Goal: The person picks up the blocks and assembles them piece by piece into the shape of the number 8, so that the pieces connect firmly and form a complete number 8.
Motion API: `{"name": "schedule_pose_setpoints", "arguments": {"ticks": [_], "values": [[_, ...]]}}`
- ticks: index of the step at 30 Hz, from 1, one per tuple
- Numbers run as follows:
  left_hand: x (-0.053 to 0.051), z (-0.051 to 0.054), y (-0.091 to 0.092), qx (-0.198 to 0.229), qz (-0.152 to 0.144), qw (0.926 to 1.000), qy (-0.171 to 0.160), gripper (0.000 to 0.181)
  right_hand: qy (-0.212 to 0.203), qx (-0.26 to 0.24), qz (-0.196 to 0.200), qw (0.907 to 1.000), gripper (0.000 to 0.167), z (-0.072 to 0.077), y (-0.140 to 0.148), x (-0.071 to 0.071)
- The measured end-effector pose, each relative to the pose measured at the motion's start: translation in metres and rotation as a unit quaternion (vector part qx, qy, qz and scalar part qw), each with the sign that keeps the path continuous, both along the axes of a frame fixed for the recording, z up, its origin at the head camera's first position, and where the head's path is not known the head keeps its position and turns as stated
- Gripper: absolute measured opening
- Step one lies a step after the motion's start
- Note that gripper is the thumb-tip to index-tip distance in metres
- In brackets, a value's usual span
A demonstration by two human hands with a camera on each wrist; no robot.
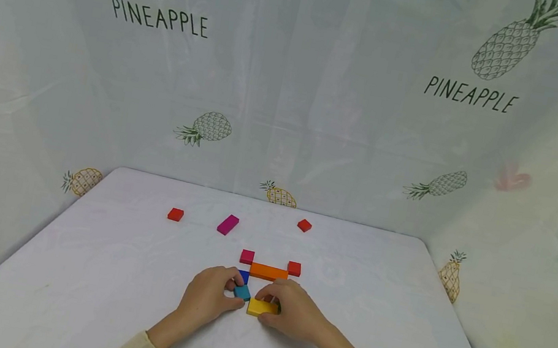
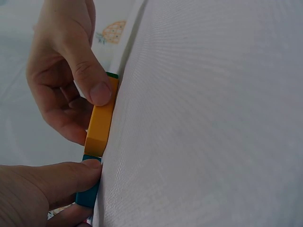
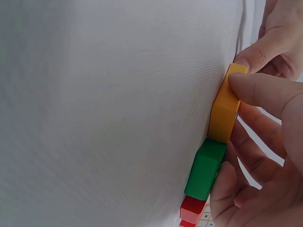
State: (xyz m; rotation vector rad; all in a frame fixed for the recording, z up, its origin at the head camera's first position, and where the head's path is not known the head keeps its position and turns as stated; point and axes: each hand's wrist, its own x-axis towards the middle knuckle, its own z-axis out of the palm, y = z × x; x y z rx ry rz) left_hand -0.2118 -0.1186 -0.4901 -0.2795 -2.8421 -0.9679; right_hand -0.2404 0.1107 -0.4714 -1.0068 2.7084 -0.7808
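Both hands work at the near middle of the white tabletop, among coloured blocks. The left hand is nearly closed, pinching the teal block between thumb and fingers; this block sits at a slant in the head view. The right hand is partly closed, with its thumb on the near face of the yellow block and fingers curled behind it.

The yellow block lies on its side on the tabletop, just right of the teal block; whether the two touch cannot be confirmed. The green block is at the yellow block's right end, mostly hidden by the right hand in the head view.

Beyond the teal block is the blue block, partly covered by left-hand fingers. The long orange block lies crosswise farther back, with the magenta square block at its far left corner and the near red block at its far right corner.

Three blocks stand apart toward the back: the left red block, the magenta oblong block and the far right red block. Behind the tabletop hangs a pineapple-print sheet.
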Motion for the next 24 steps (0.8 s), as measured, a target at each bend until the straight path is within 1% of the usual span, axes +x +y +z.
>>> {"name": "schedule_pose_setpoints", "arguments": {"ticks": [8,17,24], "values": [[-0.0005,-0.0001,-0.0004,0.001,-0.001,1.0000,-0.003,0.031,-0.005,-0.002,0.003,1.0000,0.027,0.0002,-0.0002,-0.0009],[-0.0004,-0.0003,-0.0011,0.002,-0.002,1.0000,0.000,0.030,-0.004,0.004,0.001,1.0000,0.027,0.0037,-0.0016,0.0008],[-0.0002,-0.0003,-0.0012,0.002,-0.002,1.0000,-0.001,0.030,-0.008,0.003,0.003,1.0000,0.027,0.0026,-0.0013,-0.0005]]}}
